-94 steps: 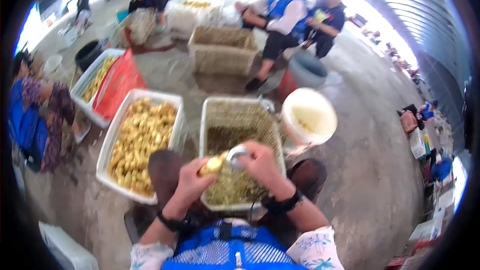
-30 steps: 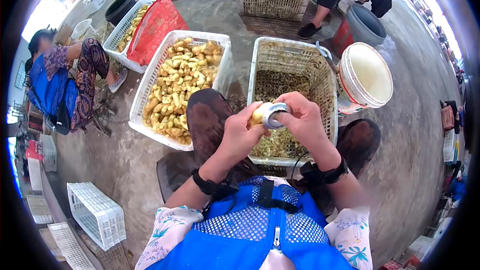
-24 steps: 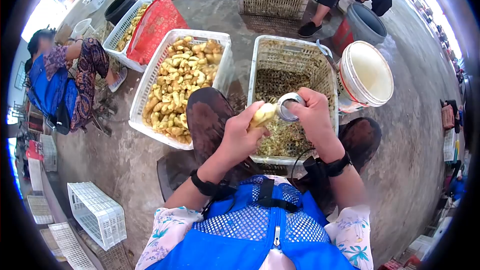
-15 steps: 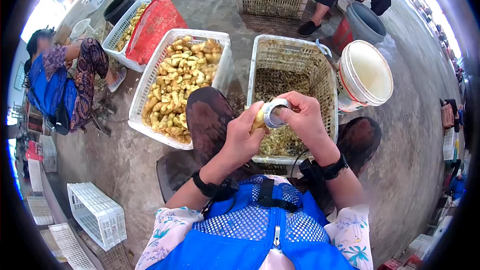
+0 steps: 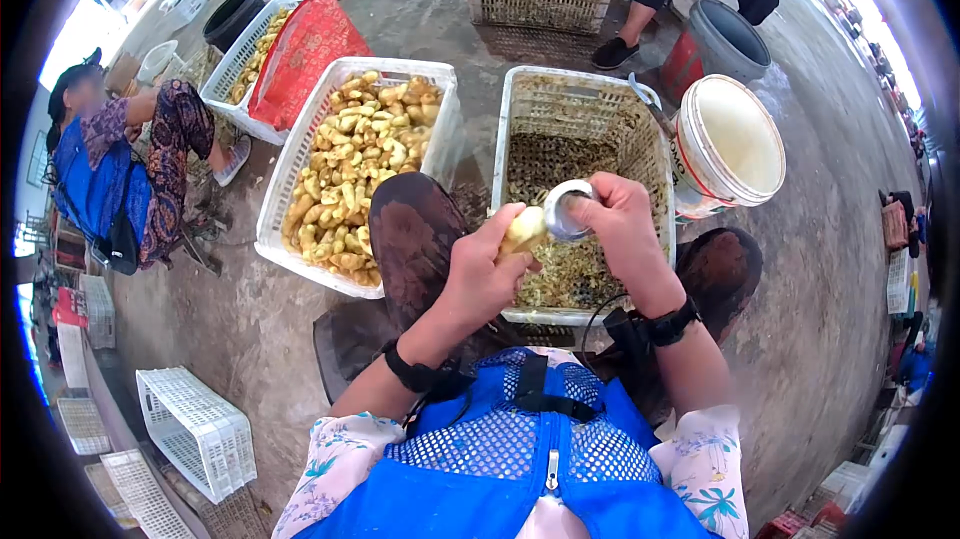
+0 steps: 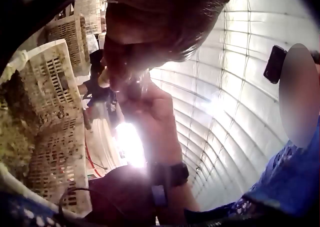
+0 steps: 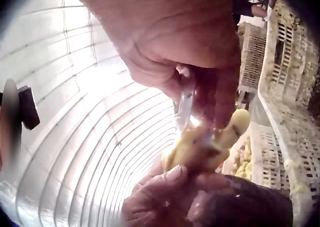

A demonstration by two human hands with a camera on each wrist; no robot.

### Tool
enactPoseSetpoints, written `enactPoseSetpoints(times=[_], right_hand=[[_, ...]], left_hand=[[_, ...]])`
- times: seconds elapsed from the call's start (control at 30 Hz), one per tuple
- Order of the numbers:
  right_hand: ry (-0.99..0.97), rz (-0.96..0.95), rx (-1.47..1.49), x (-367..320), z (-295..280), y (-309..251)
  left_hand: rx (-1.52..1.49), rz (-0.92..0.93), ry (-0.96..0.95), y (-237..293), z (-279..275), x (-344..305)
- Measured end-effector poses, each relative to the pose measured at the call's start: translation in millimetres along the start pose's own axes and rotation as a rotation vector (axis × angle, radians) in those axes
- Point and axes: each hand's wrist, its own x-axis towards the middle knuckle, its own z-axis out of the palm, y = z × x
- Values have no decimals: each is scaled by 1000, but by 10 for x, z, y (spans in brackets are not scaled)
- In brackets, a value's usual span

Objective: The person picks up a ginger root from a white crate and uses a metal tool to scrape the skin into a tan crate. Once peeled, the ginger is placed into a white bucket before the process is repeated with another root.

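My left hand (image 5: 478, 267) grips a knobbly piece of ginger (image 5: 526, 230), pale yellow, between thumb and curled fingers. Pinched in my right hand (image 5: 632, 231) is a silvery metal ring (image 5: 553, 213), a scraper held right at the ginger's right end. In the right wrist view the ginger (image 7: 202, 148) shows brownish patches and a stubby side knob, with the shiny edge of the metal ring (image 7: 185, 104) close above it. Both hands are over a white crate (image 5: 503, 144) with wet scrapings in its bottom. The left wrist view is dark, and the fingers hide most of the ginger there.
A white crate (image 5: 283, 189) heaped with ginger stands left, beyond my knee. Behind it, a red sack (image 5: 310, 64) leans on another ginger crate. A white bucket (image 5: 700, 174) touches the right side. A seated person (image 5: 105, 169) is far left; a white basket (image 5: 200, 429) lies lower left.
The head view has tilted down since the oldest frame. The metal ring moves back and forth against the ginger; now it has drawn slightly right, exposing more of the ginger than half a second ago.
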Motion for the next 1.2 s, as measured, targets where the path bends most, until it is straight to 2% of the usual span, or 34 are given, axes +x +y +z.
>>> enactPoseSetpoints(times=[0.07,0.1,0.2,0.33,0.43,0.5,0.53,0.63,0.7,0.8,0.9,1.0,1.07,1.17,1.2], right_hand=[[46,57,100,46,-25,125],[44,81,55,27,-45,84],[-1,-58,-52,-59,109,-39],[-68,-149,-104,-41,149,92],[-126,-14,-292,4,33,112],[-131,-34,-165,-16,63,71],[-134,-43,-102,-26,90,57],[-56,-259,-193,-13,239,138],[-92,-139,-264,-16,162,104],[-101,-67,-363,-9,67,85],[-2,-51,-318,5,-53,158],[26,-42,-220,4,-77,186],[-20,-18,-146,-10,-120,85],[-21,-92,-42,-35,66,10],[-31,-91,-109,-28,52,19]], left_hand=[[-263,-121,10,25,-41,26],[-396,-180,17,30,-55,51],[-474,-239,-15,-13,-65,94],[-425,-172,-55,25,0,113],[-309,-160,-69,19,7,122],[-290,-158,-34,-15,22,125],[-187,-123,-32,-23,30,127],[52,-23,-37,-44,49,125],[115,44,-55,-67,50,104],[16,-96,-130,-20,-4,101],[-373,-253,-63,-8,-64,129],[-422,-253,-77,76,-93,131],[-328,-201,-65,73,-108,162],[-226,-152,-82,64,-81,148],[-196,-135,-96,70,-69,155]])
